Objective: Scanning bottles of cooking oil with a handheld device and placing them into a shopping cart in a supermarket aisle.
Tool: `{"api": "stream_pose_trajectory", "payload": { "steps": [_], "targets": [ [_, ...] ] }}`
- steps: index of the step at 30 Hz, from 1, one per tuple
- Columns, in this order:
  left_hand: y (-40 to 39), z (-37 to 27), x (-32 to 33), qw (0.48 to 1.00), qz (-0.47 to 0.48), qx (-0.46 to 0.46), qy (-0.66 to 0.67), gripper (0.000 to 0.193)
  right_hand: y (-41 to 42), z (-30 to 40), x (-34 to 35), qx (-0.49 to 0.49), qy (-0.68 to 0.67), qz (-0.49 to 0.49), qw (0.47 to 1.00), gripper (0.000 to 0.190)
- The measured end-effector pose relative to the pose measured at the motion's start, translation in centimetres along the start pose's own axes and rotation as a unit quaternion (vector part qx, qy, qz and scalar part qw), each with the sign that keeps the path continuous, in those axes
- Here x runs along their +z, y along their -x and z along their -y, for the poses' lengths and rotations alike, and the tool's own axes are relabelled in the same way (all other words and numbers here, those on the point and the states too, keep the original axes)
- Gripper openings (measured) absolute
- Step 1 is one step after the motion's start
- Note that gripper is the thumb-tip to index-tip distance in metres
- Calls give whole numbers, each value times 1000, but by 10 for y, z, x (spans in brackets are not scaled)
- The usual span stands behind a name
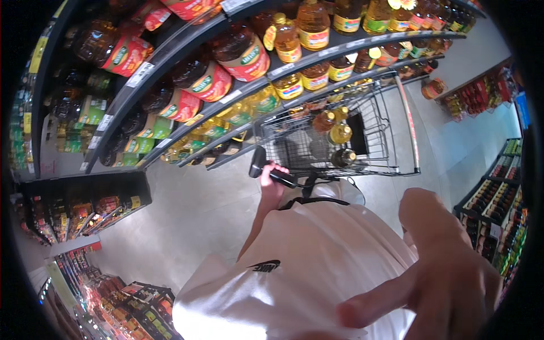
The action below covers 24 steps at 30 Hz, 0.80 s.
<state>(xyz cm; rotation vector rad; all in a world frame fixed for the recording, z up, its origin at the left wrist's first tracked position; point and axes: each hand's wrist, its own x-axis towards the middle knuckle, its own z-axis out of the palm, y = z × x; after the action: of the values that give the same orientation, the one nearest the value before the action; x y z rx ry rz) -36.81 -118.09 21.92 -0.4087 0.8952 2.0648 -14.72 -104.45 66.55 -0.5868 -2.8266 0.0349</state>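
Observation:
My left hand (273,174) grips the handle of a black handheld scanner (258,162), whose head points up and away from me; a black cable runs from its lower end. My right hand (446,263) is raised close to the camera at the lower right, blurred, thumb and fingers apart, with nothing seen in it. Right in front of my body is a wire shopping cart (293,163). Inside it stand several oil bottles: an amber one (324,122), yellow ones such as this bottle (340,134), and a darker bottle (343,158).
Ahead, tiered shelves (340,44) hold large oil jugs, including red-labelled jugs (240,53). A lower display shelf (123,212) juts in at left. Rows of jars fill a rack (493,199) at right. Grey floor (182,221) lies between the displays.

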Motion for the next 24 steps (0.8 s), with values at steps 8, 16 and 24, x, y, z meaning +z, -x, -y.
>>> {"api": "stream_pose_trajectory", "payload": {
  "steps": [8,16,24],
  "targets": [
    [6,7,-3,999,-29,12,10,22,18,-39,7,-39,-11,-25,999,61],
    [19,23,113,991,113,34,-69,27,-7,-84,213,54,-588,92,802,84],
    [28,48,215,706,375,131,-586,51,7,-101,304,177,-514,35,838,34]
  ]
}}
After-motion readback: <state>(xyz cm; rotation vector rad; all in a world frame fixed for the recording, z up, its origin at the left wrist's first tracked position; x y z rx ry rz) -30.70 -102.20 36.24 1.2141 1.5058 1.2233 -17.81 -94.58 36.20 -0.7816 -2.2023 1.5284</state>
